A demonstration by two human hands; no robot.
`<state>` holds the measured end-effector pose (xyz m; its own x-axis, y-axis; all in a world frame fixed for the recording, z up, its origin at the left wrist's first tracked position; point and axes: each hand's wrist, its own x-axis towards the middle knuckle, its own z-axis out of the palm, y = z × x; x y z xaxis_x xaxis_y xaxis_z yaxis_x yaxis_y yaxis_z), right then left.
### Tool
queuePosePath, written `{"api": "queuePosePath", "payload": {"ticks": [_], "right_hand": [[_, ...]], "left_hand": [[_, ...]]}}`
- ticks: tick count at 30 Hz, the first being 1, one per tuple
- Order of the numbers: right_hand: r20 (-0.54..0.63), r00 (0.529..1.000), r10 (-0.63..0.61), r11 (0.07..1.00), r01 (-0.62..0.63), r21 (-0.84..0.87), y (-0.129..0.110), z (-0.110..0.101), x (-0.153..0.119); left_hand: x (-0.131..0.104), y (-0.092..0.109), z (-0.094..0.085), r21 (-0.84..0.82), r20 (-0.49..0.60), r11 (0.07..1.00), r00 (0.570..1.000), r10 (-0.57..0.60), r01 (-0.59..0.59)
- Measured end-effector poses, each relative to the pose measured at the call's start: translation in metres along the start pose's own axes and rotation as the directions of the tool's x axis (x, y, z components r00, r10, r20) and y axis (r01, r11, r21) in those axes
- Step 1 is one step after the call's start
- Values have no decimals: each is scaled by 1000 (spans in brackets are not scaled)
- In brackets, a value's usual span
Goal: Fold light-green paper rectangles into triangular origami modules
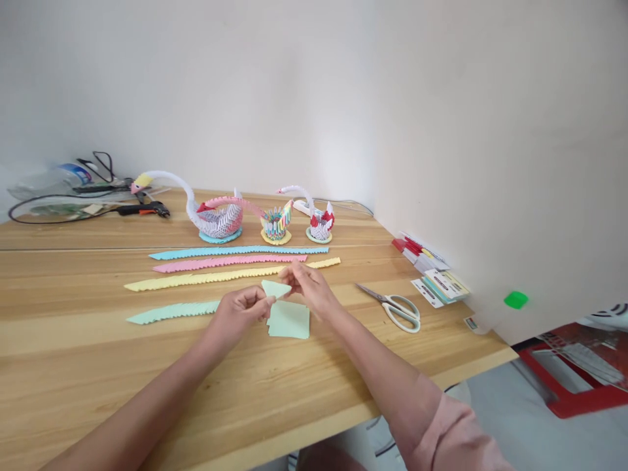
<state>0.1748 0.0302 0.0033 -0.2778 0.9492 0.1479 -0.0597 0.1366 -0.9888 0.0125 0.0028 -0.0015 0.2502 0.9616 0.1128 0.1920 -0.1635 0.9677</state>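
Between my two hands is a pale green paper [275, 288], folded into a small triangle. My left hand [243, 307] pinches its lower left side with thumb and fingers. My right hand [310, 286] is closed at its right corner, fingertips partly hidden from view. Just beneath lies a stack of pale green paper sheets [289, 320] on the wooden table. To the left a row of nested green folded pieces [174, 312] runs up to my left hand, which covers its right end.
Rows of folded pieces in yellow [196, 281], pink [220, 263] and blue [245, 251] lie behind my hands. Three paper swans [220, 221] stand farther back. Scissors [395, 307] and paper packs [441, 286] are on the right. Cables and pliers [144, 209] lie far left.
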Motion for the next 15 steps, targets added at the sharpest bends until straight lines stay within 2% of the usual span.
{"api": "queuePosePath", "payload": {"ticks": [3, 6, 12, 15], "right_hand": [[48, 999, 14, 999, -12, -42, -1, -2, 1], [47, 999, 8, 990, -1, -139, 2, 0, 1], [71, 996, 54, 998, -56, 19, 5, 2, 1], [65, 998, 24, 999, -26, 36, 1, 2, 0]], "left_hand": [[0, 4, -6, -17, -76, 1000, 997, -11, 10], [0, 6, -9, -7, -77, 1000, 997, 3, -4], [1, 3, -10, 32, -76, 999, 997, 34, -32], [3, -3, -12, 119, -97, 990, 992, 83, -72]]}}
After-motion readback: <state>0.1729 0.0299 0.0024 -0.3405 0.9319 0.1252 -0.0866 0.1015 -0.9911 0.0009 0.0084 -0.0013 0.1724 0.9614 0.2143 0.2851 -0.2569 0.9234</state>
